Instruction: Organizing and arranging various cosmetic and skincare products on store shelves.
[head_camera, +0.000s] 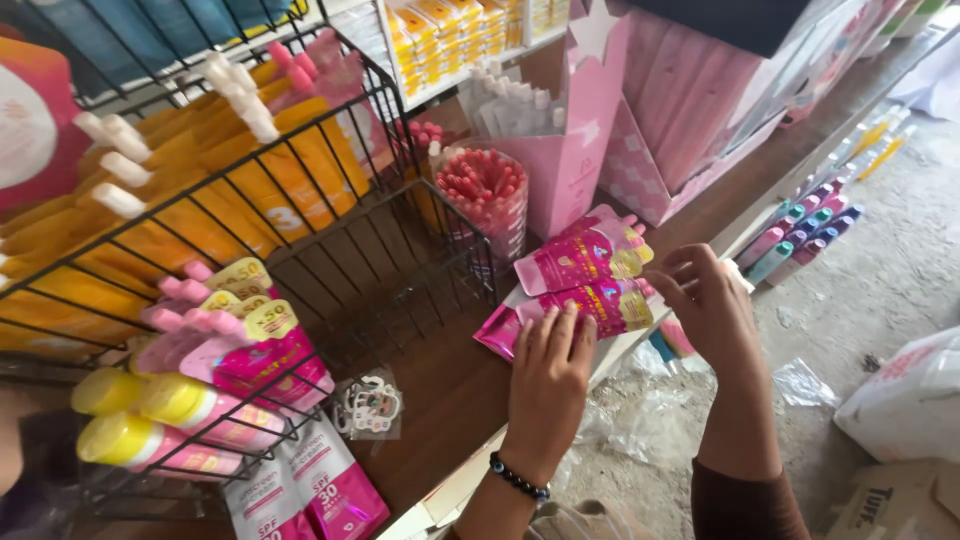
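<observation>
**Glossy pink pouches fanned on a wooden shelf, both hands on them**

A small stack of flat, glossy magenta pouches (585, 285) with yellow corners and pink screw caps lies fanned on the brown wooden shelf (440, 400), close to its front edge. The foil looks smooth and shiny, and the pouches overlap one another at a slant.

To the left stands a black wire basket (330, 250), its thin rods forming open grid walls. Behind its rods lie soft orange tubes (230, 190) with white caps, and lower down pink tubes (250, 365) with rounded yellow caps. Behind the basket, a clear round tub (485, 195) holds slim red sticks standing on end, and a pale pink cardboard display box (580, 140) with a white star rises next to it. A small clear packet (368, 405) lies flat on the wood near the basket's foot.

The left hand (548, 375), a dark beaded bracelet on its wrist, rests palm down with fingers straight and close together, fingertips pressing the lowest pouch near its left end; it grips nothing. The right hand (705, 300) is half curled, fingers bent toward the right edge of the stack by the yellow corners, touching or pinching it there; whether it truly clasps a pouch cannot be told.
</observation>
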